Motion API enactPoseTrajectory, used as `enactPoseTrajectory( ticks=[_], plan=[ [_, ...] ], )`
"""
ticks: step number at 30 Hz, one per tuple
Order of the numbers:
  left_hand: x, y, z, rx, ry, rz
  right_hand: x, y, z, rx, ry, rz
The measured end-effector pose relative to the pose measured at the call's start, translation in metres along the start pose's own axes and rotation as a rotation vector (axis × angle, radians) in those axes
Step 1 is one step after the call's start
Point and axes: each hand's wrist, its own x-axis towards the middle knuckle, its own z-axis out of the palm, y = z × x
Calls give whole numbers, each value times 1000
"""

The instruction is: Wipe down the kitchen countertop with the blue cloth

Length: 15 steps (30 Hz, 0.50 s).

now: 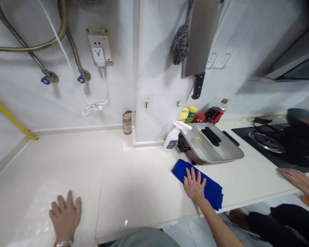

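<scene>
My left hand point(65, 218) lies on the white countertop point(126, 181) with its fingers spread and nothing in them; a metal band circles the wrist. Over a folded blue cloth point(213, 191), my right hand point(195, 184) is pressed flat, fingers apart. The cloth rests on the counter near its front edge. Just behind it stand a white spray bottle point(171, 139), upright, and a rectangular electric pan point(222, 156) with a lid and black handles.
Another person's hand point(296, 179) touches the counter at the right, beside the black stove point(270, 147). A small brown bottle point(127, 123) stands by the wall corner. Several condiment containers point(192, 114) are behind the pan. A cleaver point(199, 44) and steel scrubber point(180, 44) hang above.
</scene>
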Motion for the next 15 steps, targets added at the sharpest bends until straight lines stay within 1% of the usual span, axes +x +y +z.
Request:
enactPoseTrajectory(
  ticks=[3,6,8,11,13,15],
  plan=[
    [0,1,-3,19,-17,21,-3,-42,-7,11,1,-9],
    [0,0,-1,20,-67,-3,-10,-98,-22,20,-17,-104],
    [-1,-2,0,23,-102,-30,-18,-138,-34,50,-59,-207],
    [-2,-3,0,33,-112,-36,-39,-192,-55,169,-135,-398],
    [-3,-3,-2,32,-110,-34,-60,-216,-71,251,-193,-526],
    [-1,-2,-5,24,-117,-47,-83,-228,-87,340,-260,-673]
  ],
)
